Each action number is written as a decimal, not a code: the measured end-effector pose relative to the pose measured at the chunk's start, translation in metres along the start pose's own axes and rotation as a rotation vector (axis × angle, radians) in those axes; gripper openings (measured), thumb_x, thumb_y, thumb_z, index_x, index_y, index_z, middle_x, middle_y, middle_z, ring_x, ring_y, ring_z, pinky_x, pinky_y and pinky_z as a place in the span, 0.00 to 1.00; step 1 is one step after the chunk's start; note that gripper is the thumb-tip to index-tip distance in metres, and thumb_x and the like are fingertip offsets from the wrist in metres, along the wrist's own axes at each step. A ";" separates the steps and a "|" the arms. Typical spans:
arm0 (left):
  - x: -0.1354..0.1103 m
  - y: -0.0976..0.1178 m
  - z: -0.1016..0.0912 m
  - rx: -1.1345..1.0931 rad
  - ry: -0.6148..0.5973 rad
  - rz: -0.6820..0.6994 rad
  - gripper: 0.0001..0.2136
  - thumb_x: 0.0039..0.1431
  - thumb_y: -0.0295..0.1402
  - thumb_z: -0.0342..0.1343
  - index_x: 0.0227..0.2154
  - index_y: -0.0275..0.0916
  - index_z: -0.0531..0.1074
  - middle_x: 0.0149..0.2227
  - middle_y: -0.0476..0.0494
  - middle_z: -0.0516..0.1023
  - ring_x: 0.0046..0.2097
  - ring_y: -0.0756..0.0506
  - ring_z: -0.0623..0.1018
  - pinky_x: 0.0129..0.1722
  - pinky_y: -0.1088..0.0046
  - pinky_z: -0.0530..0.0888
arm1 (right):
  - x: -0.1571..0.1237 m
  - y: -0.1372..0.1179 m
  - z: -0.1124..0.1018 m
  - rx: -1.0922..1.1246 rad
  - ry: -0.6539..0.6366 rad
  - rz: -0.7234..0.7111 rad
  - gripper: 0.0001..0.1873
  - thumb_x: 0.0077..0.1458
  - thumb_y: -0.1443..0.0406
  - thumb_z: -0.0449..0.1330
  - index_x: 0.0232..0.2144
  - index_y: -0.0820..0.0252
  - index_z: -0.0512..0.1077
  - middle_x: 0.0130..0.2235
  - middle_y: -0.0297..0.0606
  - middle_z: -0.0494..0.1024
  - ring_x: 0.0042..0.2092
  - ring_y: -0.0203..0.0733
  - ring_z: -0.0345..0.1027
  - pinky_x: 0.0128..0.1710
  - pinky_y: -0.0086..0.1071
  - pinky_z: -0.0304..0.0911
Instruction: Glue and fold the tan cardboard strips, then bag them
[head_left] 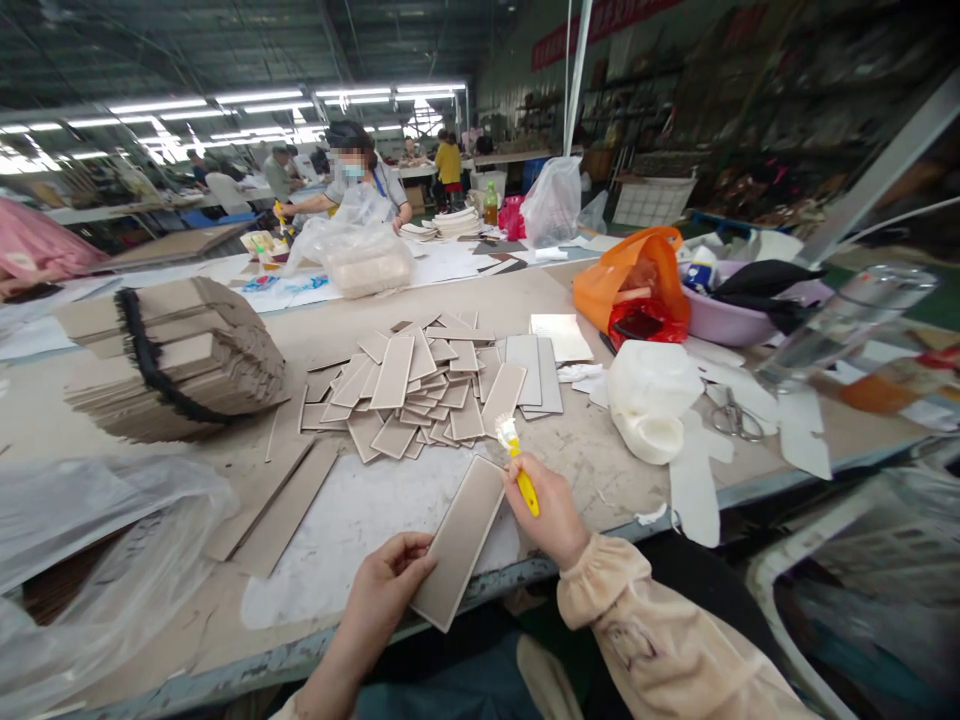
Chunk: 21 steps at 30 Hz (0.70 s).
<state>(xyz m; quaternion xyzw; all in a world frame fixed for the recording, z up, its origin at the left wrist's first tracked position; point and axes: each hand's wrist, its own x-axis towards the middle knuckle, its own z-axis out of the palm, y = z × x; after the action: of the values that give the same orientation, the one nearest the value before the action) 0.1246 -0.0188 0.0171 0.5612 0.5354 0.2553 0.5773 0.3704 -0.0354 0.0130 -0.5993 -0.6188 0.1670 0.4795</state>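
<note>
Flanking the panel pile [394, 372] are a bundle [202, 365] and white container [646, 390].

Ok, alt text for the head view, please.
A person's left hand holds a beige panel; the right hand holds a yellow, white-tipped brush. Beyond them on the table lies a heap of panels, with a banded stack to the left and a white container to the right.
</note>
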 end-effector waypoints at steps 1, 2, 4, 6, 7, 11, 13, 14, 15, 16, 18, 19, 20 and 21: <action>0.007 0.000 -0.003 0.091 0.036 0.045 0.15 0.46 0.43 0.63 0.32 0.36 0.78 0.31 0.43 0.80 0.34 0.44 0.77 0.35 0.71 0.73 | 0.000 0.000 0.001 -0.020 -0.006 -0.012 0.05 0.63 0.67 0.51 0.32 0.56 0.62 0.33 0.36 0.71 0.37 0.44 0.67 0.40 0.36 0.62; 0.013 -0.001 -0.006 0.183 0.067 0.090 0.14 0.46 0.42 0.62 0.31 0.37 0.78 0.31 0.43 0.81 0.35 0.43 0.78 0.36 0.70 0.74 | -0.001 0.000 0.003 -0.030 -0.012 -0.023 0.05 0.63 0.67 0.52 0.32 0.56 0.63 0.35 0.38 0.72 0.40 0.46 0.68 0.43 0.38 0.62; 0.023 -0.002 -0.009 0.350 0.106 0.176 0.11 0.47 0.41 0.59 0.29 0.39 0.79 0.32 0.44 0.81 0.36 0.43 0.79 0.39 0.68 0.74 | -0.004 -0.005 0.010 -0.030 -0.063 -0.068 0.04 0.62 0.67 0.54 0.33 0.56 0.64 0.38 0.41 0.73 0.46 0.48 0.67 0.48 0.40 0.62; 0.028 -0.005 -0.010 0.472 0.105 0.271 0.10 0.50 0.40 0.57 0.30 0.41 0.79 0.32 0.44 0.81 0.36 0.43 0.79 0.40 0.67 0.75 | -0.009 -0.013 0.021 0.017 -0.168 -0.155 0.03 0.61 0.66 0.57 0.34 0.56 0.65 0.44 0.42 0.73 0.52 0.48 0.65 0.52 0.40 0.61; 0.030 -0.006 -0.009 0.512 0.088 0.322 0.10 0.51 0.40 0.56 0.30 0.41 0.79 0.32 0.44 0.81 0.36 0.43 0.79 0.40 0.67 0.75 | -0.012 -0.016 0.029 0.056 -0.233 -0.215 0.04 0.60 0.65 0.59 0.36 0.56 0.65 0.47 0.44 0.73 0.56 0.48 0.63 0.55 0.40 0.59; 0.030 -0.012 -0.007 0.582 0.025 0.476 0.11 0.56 0.40 0.53 0.29 0.42 0.78 0.32 0.45 0.80 0.36 0.45 0.79 0.38 0.71 0.76 | -0.019 -0.025 0.062 0.139 -0.392 -0.327 0.12 0.55 0.61 0.65 0.36 0.57 0.65 0.44 0.44 0.73 0.55 0.49 0.63 0.56 0.41 0.59; 0.030 -0.013 -0.007 0.594 0.019 0.506 0.11 0.57 0.40 0.52 0.30 0.42 0.78 0.33 0.45 0.80 0.36 0.45 0.79 0.37 0.72 0.76 | -0.019 -0.024 0.072 0.145 -0.397 -0.284 0.16 0.52 0.60 0.67 0.36 0.58 0.65 0.41 0.43 0.73 0.52 0.49 0.65 0.54 0.40 0.62; 0.030 -0.014 -0.007 0.601 0.013 0.515 0.11 0.58 0.40 0.52 0.30 0.43 0.78 0.33 0.45 0.80 0.36 0.45 0.79 0.37 0.73 0.76 | -0.019 -0.022 0.074 0.144 -0.387 -0.251 0.17 0.51 0.61 0.68 0.36 0.58 0.64 0.41 0.42 0.72 0.52 0.49 0.65 0.54 0.40 0.62; 0.030 -0.014 -0.007 0.611 0.009 0.523 0.11 0.58 0.40 0.52 0.31 0.43 0.78 0.34 0.44 0.80 0.36 0.45 0.79 0.37 0.73 0.77 | -0.018 -0.020 0.073 0.141 -0.376 -0.220 0.17 0.51 0.62 0.68 0.37 0.58 0.64 0.41 0.43 0.72 0.52 0.50 0.65 0.54 0.40 0.62; 0.030 -0.014 -0.007 0.620 0.008 0.531 0.11 0.58 0.40 0.52 0.32 0.43 0.78 0.34 0.44 0.80 0.36 0.45 0.79 0.37 0.72 0.77 | -0.018 -0.018 0.071 0.136 -0.368 -0.196 0.17 0.51 0.62 0.68 0.38 0.58 0.64 0.42 0.43 0.72 0.54 0.50 0.64 0.55 0.40 0.61; 0.031 -0.014 -0.007 0.636 0.014 0.547 0.11 0.58 0.40 0.52 0.32 0.42 0.78 0.34 0.44 0.80 0.37 0.45 0.79 0.37 0.72 0.77 | -0.018 -0.013 0.062 0.120 -0.358 -0.164 0.17 0.52 0.63 0.68 0.39 0.58 0.64 0.45 0.45 0.72 0.58 0.51 0.60 0.57 0.41 0.59; 0.031 -0.014 -0.007 0.641 0.022 0.552 0.11 0.59 0.40 0.52 0.32 0.42 0.78 0.34 0.43 0.79 0.37 0.45 0.79 0.37 0.72 0.77 | -0.018 -0.009 0.057 0.109 -0.354 -0.151 0.17 0.52 0.63 0.67 0.40 0.58 0.64 0.48 0.47 0.71 0.60 0.51 0.58 0.58 0.42 0.58; 0.031 -0.014 -0.007 0.644 0.029 0.553 0.11 0.59 0.40 0.52 0.33 0.42 0.78 0.34 0.43 0.79 0.37 0.45 0.79 0.38 0.71 0.77 | -0.019 -0.006 0.052 0.096 -0.350 -0.141 0.17 0.52 0.63 0.67 0.40 0.58 0.64 0.50 0.48 0.70 0.62 0.51 0.55 0.59 0.42 0.57; 0.031 -0.015 -0.007 0.646 0.031 0.549 0.11 0.59 0.40 0.52 0.33 0.42 0.78 0.34 0.43 0.79 0.37 0.45 0.79 0.38 0.71 0.77 | -0.019 -0.003 0.047 0.081 -0.346 -0.130 0.18 0.52 0.64 0.67 0.40 0.58 0.64 0.52 0.49 0.69 0.63 0.51 0.53 0.60 0.42 0.56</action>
<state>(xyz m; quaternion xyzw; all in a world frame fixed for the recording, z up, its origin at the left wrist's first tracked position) 0.1231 0.0082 -0.0052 0.8310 0.4274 0.2270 0.2742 0.3282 -0.0361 -0.0148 -0.5006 -0.7223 0.2610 0.3995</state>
